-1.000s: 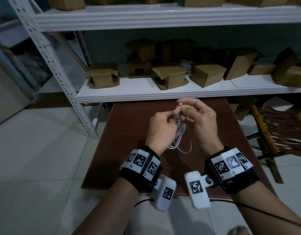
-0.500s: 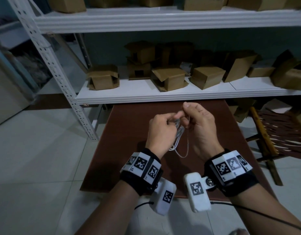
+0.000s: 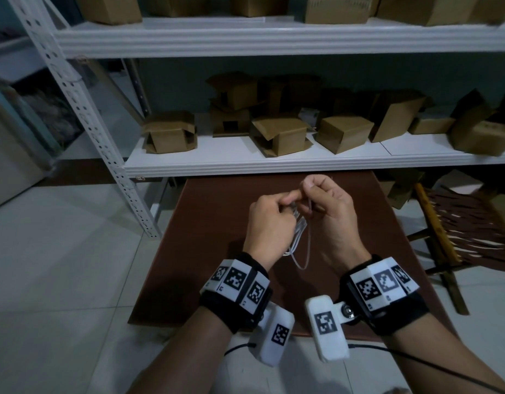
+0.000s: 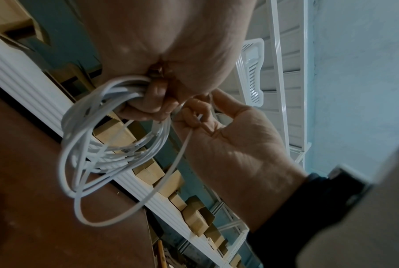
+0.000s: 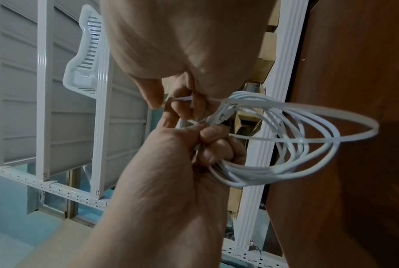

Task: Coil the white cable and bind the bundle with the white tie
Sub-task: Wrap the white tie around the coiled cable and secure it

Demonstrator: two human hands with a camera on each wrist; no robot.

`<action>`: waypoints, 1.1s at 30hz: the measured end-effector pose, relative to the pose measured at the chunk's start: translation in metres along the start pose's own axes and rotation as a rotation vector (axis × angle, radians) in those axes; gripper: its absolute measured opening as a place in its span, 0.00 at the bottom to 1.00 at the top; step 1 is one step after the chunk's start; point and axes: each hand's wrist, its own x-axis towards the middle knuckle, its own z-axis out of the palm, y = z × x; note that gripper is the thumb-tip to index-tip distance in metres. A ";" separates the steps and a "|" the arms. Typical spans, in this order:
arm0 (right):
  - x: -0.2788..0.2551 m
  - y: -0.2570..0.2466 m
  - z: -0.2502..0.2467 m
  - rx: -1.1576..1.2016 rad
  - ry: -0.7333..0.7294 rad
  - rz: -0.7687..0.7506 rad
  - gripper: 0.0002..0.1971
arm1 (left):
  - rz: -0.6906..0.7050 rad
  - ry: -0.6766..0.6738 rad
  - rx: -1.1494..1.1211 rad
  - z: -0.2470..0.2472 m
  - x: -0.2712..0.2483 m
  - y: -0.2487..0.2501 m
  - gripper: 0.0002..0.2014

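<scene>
The white cable [image 3: 297, 233] is wound into a coil of several loops and hangs above the brown table [image 3: 217, 223]. My left hand [image 3: 269, 214] grips the top of the coil [image 4: 116, 94] with curled fingers. A flat white tie [image 4: 171, 166] runs in a wide loose loop around the coil [image 5: 258, 172]; the tie [image 5: 354, 119] bulges well past the cable loops. My right hand [image 3: 329, 211] sits beside the left hand and pinches the tie's end [image 5: 182, 98] between thumb and fingers. Where the tie's two ends meet is hidden by the fingers.
A white metal shelf [image 3: 274, 163] with several cardboard boxes [image 3: 279, 135] stands just behind the table. A perforated shelf post [image 3: 103, 143] slants down at the left. A wooden folding frame [image 3: 444, 237] leans at the right. The floor is pale tile.
My right hand has come down and closer to the left hand. The white tip that stood above its fingers no longer shows. The tie's loop hangs a little lower under the coil.
</scene>
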 end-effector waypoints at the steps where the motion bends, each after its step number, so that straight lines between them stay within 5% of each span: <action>1: 0.000 0.000 -0.001 -0.008 -0.007 -0.006 0.08 | 0.001 0.004 0.008 0.000 0.000 0.000 0.20; 22: 0.001 -0.004 -0.004 -0.110 -0.013 -0.037 0.14 | 0.036 -0.029 -0.030 -0.003 -0.003 0.005 0.23; 33: 0.006 -0.003 -0.008 -0.098 -0.030 -0.033 0.07 | 0.052 -0.020 -0.036 -0.006 -0.003 0.006 0.24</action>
